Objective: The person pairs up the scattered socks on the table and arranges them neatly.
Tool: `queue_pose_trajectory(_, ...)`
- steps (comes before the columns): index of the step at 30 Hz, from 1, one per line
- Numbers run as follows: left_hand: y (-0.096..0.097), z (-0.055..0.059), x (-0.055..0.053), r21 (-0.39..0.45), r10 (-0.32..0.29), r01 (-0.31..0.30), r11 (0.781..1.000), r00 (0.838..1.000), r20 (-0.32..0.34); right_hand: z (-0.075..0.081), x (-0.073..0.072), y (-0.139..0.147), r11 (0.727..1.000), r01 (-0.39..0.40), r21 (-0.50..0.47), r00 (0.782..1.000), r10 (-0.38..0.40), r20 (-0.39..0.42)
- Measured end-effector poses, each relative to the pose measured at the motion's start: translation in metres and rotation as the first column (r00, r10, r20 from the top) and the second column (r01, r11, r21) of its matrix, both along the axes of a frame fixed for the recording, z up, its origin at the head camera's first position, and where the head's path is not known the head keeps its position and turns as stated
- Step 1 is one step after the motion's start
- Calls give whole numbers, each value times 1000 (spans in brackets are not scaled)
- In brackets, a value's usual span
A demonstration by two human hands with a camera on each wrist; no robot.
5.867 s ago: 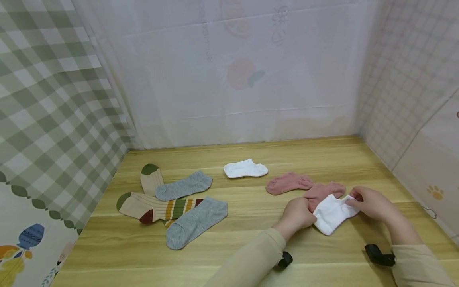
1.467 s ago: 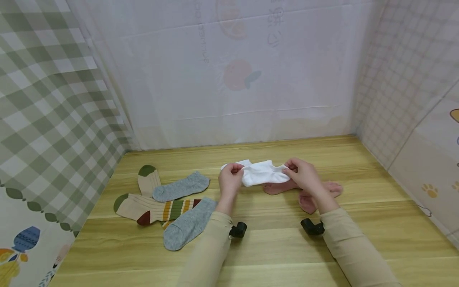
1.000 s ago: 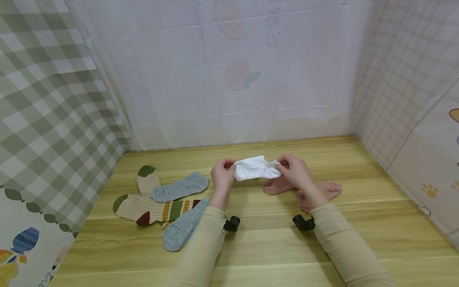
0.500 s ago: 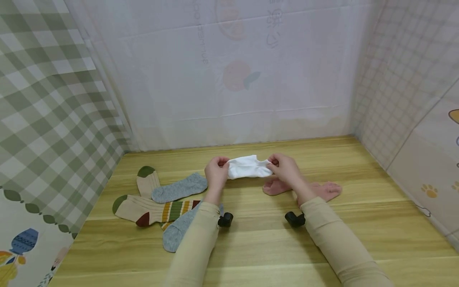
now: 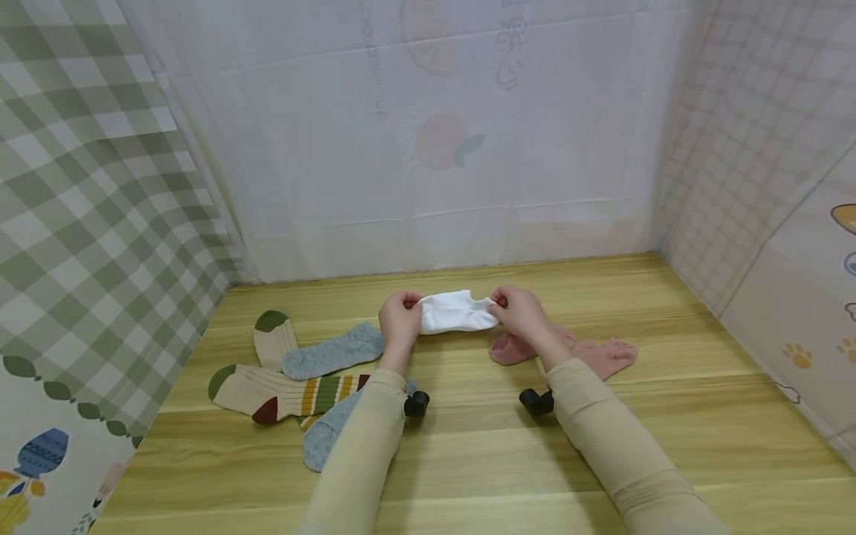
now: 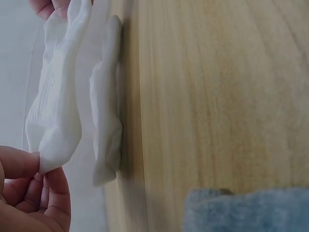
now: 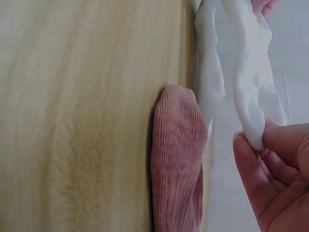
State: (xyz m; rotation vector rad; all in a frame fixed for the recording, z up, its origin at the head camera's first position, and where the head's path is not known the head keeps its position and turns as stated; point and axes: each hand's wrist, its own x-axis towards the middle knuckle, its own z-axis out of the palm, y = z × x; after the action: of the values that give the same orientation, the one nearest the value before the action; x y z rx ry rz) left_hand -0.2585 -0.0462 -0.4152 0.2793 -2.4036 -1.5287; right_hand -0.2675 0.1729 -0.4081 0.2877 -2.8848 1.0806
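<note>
A white ankle sock [image 5: 456, 312] is stretched sideways between both hands, held above the table. The left hand [image 5: 400, 319] pinches one end between thumb and fingers, as the left wrist view shows up close. At the other end the right hand [image 5: 521, 310] pinches it the same way. A second white sock [image 6: 106, 106] lies on the table beyond, apart from the held one in both wrist views; in the head view the held sock hides it. Two pink socks [image 5: 605, 358] lie under and beside the right forearm, partly covered by it.
To the left lie two grey socks [image 5: 334, 352] and two beige striped socks [image 5: 267, 390], overlapping; the left sleeve covers part of the nearer grey one. A white printed cloth [image 5: 441, 208] rises behind the wooden table [image 5: 481, 475], with checked cloth [image 5: 100, 186] on the left.
Earlier the white sock was picked up beside the pink socks at the right. Both hands have carried it leftward over the other white sock, moving only slightly in the last half second.
</note>
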Motion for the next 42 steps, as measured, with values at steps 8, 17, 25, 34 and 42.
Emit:
queue_pose_trajectory(8, -2, -1, -8, -36, -6, 8, 999, 1000, 28, -4, -9, -4, 999, 12, 38, 1000, -13, 26)
queue_pose_trajectory(17, -3, -8, -14, -110, -14, 20, 994, 998, 62, -15, -19, -7, 996, 25, 87, 999, -28, 36)
queue_pose_trajectory(25, -5, -10, -14, -132, -16, 26, 991, 997, 81, -15, -20, -11, 992, 22, 122, 997, -31, 73)
queue_pose_trajectory(34, -8, -11, -17, -191, -12, 33, 981, 994, 108, -15, -21, -13, 984, 25, 178, 995, -42, 92)
queue_pose_trajectory(42, -8, -12, -18, -241, -33, 59, 969, 993, 112, -14, -21, -12, 982, 23, 189, 996, -39, 82)
